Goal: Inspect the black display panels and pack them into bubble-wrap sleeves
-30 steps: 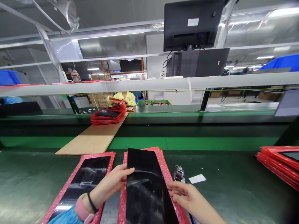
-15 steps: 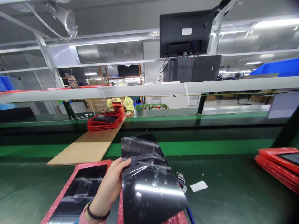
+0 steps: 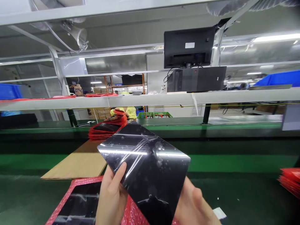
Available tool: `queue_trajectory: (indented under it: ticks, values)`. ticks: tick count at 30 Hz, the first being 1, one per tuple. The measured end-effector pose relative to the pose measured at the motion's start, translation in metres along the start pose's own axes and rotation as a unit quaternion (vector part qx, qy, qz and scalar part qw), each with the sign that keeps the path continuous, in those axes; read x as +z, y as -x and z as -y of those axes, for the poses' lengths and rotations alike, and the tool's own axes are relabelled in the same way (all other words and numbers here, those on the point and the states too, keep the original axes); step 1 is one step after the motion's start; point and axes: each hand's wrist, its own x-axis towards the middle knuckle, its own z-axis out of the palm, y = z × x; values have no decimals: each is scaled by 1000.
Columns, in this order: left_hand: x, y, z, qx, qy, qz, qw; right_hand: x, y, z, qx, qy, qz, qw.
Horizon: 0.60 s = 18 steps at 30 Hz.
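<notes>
Shift: since the earlier frame, the glossy black rectangular panel [image 3: 152, 168] has swung from pointing mostly away to a slant, and the right hand [image 3: 194, 203] has come in at its right edge.
Long axis: it runs from far left to near right, across the person's front.
Panel position: raised in front of and between the hands, over pink bubble wrap [image 3: 134, 215].
Left hand: grasps the left long edge, thumb on the glossy face [image 3: 111, 197]; it is nearer the far-left end.
Right hand: nearer the near-right end; fingers pass behind the edge, so gripping or merely supporting cannot be told.
Left side: a second black panel [image 3: 78, 203] lies on pink wrap.
</notes>
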Motion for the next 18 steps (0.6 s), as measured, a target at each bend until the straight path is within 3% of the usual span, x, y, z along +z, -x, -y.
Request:
queue_trajectory:
  ticks: [2, 5, 7, 10, 14, 16, 18]
  values:
    - [-4, -6, 6, 15, -44, 8, 999, -1, -3, -6, 42, -45, 21, 998]
    - [-13, -16, 13, 40, -189, 41, 980, -11, -5, -10, 65, -86, -15, 994]
    - [-16, -19, 17, 88, -303, 61, 947, -20, -9, -12, 66, -101, -35, 992]
    - [-15, -14, 23, 243, -424, 10, 873, -33, -13, -13, 45, -91, -44, 994]
    - [-12, -4, 24, 446, -386, -15, 807, -42, -13, -8, 27, -59, -52, 997]
    - [-10, 3, 24, 498, -352, -28, 792, -40, -13, -3, 14, -50, -55, 997]
    - [-6, 13, 27, 517, -314, -22, 796, -37, -13, 0, -2, -46, -50, 998]
